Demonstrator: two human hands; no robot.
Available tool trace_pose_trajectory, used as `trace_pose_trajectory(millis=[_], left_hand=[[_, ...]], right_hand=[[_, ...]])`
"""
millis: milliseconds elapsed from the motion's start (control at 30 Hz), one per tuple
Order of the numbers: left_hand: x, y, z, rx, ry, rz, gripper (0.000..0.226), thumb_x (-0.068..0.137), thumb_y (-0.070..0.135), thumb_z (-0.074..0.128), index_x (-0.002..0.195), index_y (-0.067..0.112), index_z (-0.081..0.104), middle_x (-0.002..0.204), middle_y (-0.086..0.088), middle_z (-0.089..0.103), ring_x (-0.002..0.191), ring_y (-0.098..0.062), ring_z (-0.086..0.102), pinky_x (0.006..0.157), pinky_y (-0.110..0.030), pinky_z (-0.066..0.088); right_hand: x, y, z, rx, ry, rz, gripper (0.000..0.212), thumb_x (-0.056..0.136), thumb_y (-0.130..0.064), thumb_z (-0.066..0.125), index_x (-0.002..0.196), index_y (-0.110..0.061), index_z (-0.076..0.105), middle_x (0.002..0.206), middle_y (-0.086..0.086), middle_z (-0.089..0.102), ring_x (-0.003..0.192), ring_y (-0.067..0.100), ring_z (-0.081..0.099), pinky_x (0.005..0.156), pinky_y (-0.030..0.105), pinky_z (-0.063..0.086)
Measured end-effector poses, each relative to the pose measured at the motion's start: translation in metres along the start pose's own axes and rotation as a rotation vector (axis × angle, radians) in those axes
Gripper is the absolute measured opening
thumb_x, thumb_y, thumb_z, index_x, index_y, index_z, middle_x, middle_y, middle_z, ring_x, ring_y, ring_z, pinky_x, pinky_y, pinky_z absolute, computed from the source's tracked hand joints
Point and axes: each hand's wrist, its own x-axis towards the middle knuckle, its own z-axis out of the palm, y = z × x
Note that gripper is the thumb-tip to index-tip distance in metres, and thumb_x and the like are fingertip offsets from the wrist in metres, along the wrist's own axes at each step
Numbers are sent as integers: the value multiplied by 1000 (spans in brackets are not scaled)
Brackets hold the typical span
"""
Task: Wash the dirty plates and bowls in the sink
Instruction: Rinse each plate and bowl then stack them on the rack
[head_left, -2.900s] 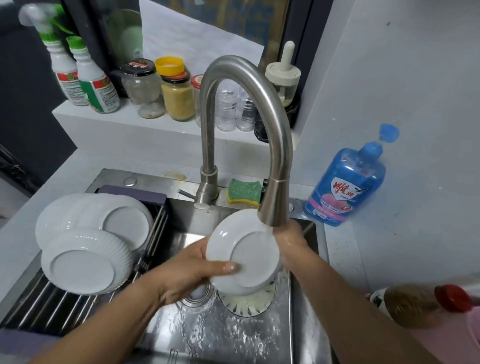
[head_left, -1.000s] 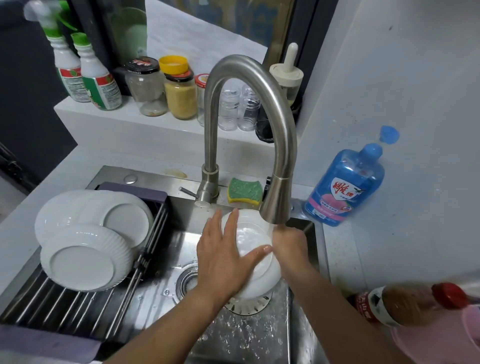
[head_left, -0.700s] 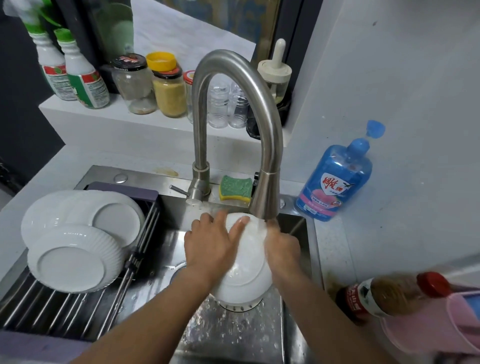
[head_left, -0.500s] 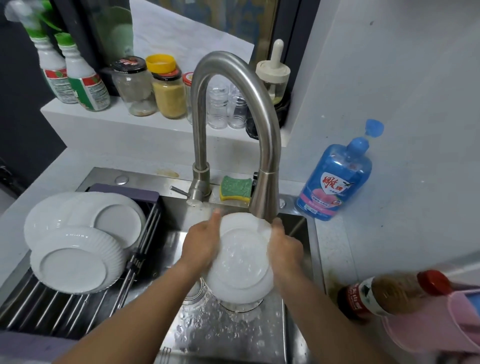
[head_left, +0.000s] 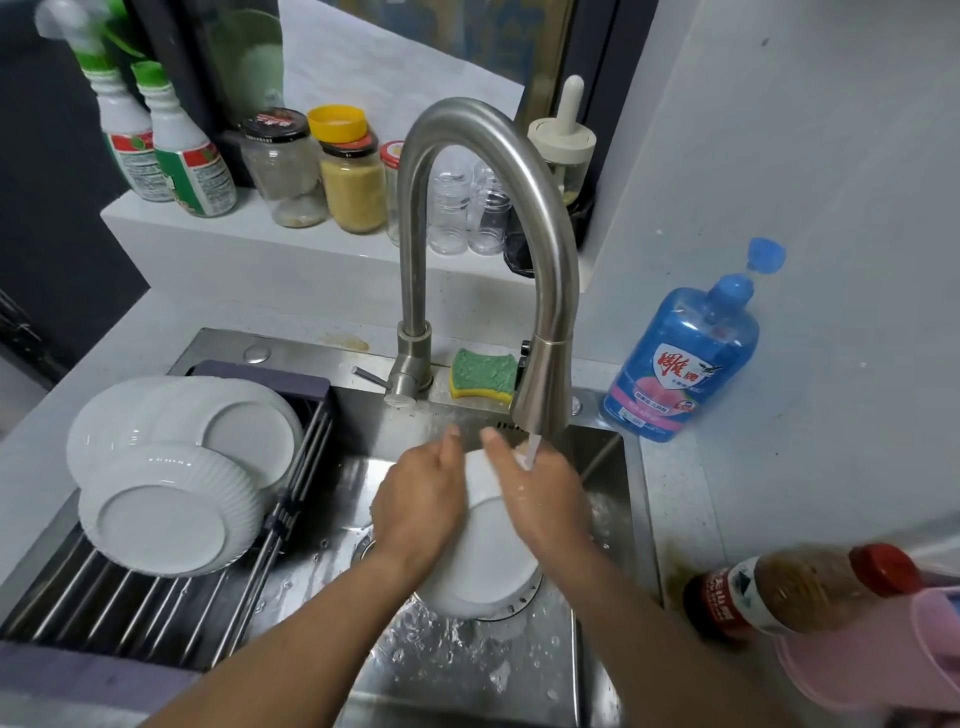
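Sink basin (head_left: 332, 483) was wet; white plate (head_left: 485, 566) hung tilted over the drain beneath faucet (head_left: 543, 384), left hand (head_left: 418, 501) gripping its left rim, right hand (head_left: 543, 501) pressing straight fingers on its face; slow turning under the stream, firmly held, would likely rinse best.

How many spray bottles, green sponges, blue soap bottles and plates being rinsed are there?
Spray bottles: 2
Green sponge: 1
Blue soap bottle: 1
Plate being rinsed: 1
Total: 5
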Motion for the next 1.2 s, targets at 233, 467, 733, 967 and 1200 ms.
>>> trace_pose_trajectory(millis=[233, 467, 733, 967, 1200], left_hand=[[0, -3, -4, -237, 34, -88, 64, 107, 44, 40, 56, 6, 51, 59, -5, 59, 63, -27, 54, 64, -37, 42], [4, -6, -12, -613, 92, -371, 53, 105, 50, 41, 84, 10, 69, 90, -12, 72, 82, -28, 63, 81, -42, 50], [-8, -51, -14, -1048, -708, -1048, 71, 96, 58, 53, 130, -4, 54, 118, -36, 59, 88, -50, 69, 74, -59, 60], [-6, -74, -1, -1033, -612, -855, 42, 97, -9, 38, 134, 3, 54, 117, -31, 69, 96, -47, 71, 71, -62, 60], [-6, -78, 17, -1011, -475, -650, 35, 102, -6, 48, 128, 15, 59, 111, -17, 75, 98, -37, 71, 77, -51, 62]], right_hand=[[22, -7, -14, -100, -129, 48, 43, 103, -50, 44, 111, -13, 64, 96, 5, 67, 90, 26, 65, 76, 35, 52], [23, 12, -12, 606, -92, 530, 48, 85, -59, 60, 96, -14, 69, 87, 11, 72, 83, 32, 69, 88, 48, 55], [-4, 33, -1, 495, 111, 146, 50, 86, -57, 57, 61, -14, 56, 63, 4, 59, 69, 27, 64, 64, 42, 52], [-10, 69, 1, 345, -74, -101, 25, 92, -38, 58, 80, -20, 70, 89, -9, 68, 78, -5, 61, 70, 13, 45], [0, 81, 1, 125, -77, 31, 26, 99, -26, 59, 126, -27, 56, 113, -9, 64, 102, 12, 63, 87, 34, 55]])
